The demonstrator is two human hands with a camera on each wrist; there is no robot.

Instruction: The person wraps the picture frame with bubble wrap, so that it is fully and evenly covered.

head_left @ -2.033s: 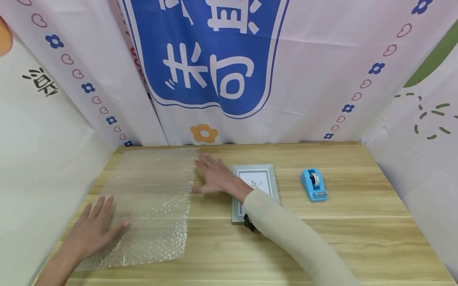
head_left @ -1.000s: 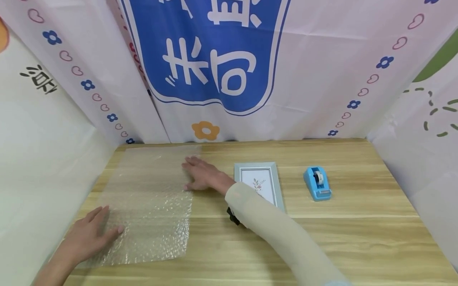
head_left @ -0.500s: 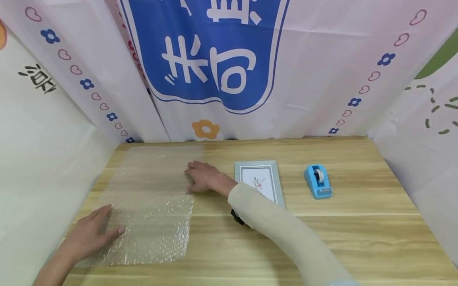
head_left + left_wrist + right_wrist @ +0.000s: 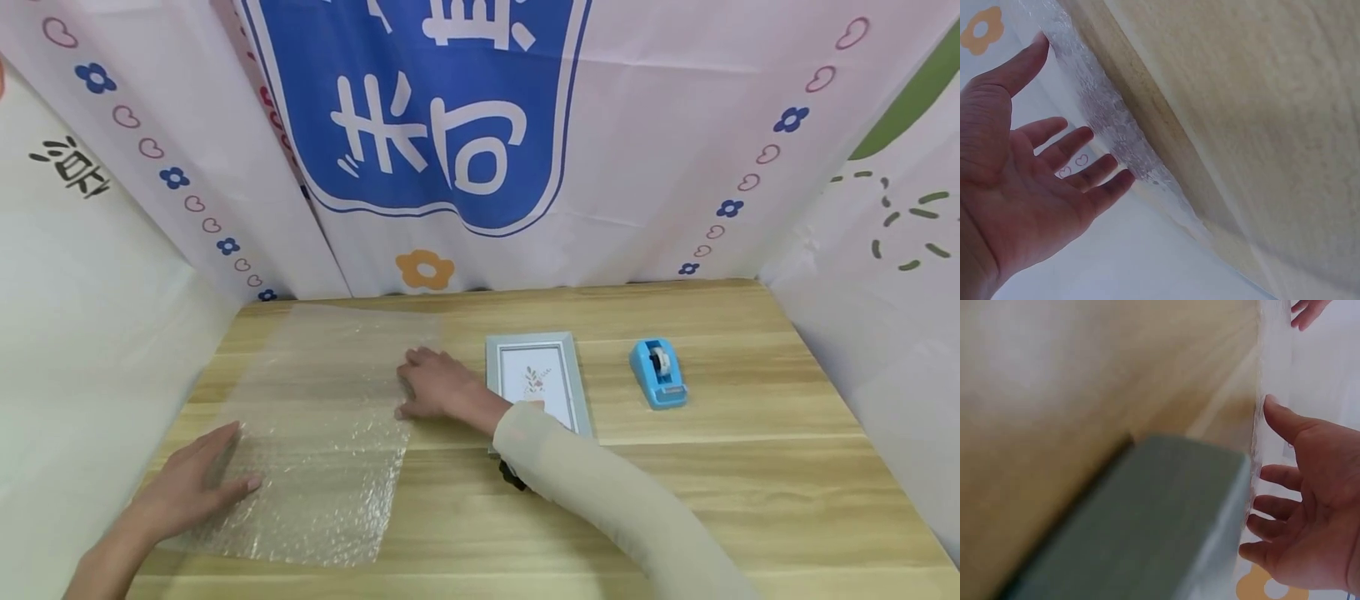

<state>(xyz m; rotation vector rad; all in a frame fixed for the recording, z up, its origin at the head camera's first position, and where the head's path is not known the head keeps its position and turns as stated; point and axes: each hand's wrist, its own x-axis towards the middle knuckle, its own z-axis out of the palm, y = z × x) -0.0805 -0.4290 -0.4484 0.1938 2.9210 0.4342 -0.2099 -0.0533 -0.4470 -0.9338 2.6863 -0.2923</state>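
A clear sheet of bubble wrap lies flat on the left part of the wooden table, turned slightly clockwise. My left hand rests at its left edge, thumb and fingers spread. At the right edge is my right hand, its fingertips touching the sheet and slightly bent. Both wrist views show relaxed fingers against the wrap, the left hand and the right hand pinching nothing that I can see. A grey picture frame lies under my right forearm, which hides its lower part.
Right of the frame stands a blue tape dispenser with a roll in it. Printed cloth hangs behind the table's far edge, with white cloth along both sides. Close to the right wrist camera looms the frame's edge.
The bubble wrap has turned clockwise, its far edge shifting right and its near right corner left. My right hand first drew onto the sheet's edge, then moved slightly nearer me; my left has barely moved.
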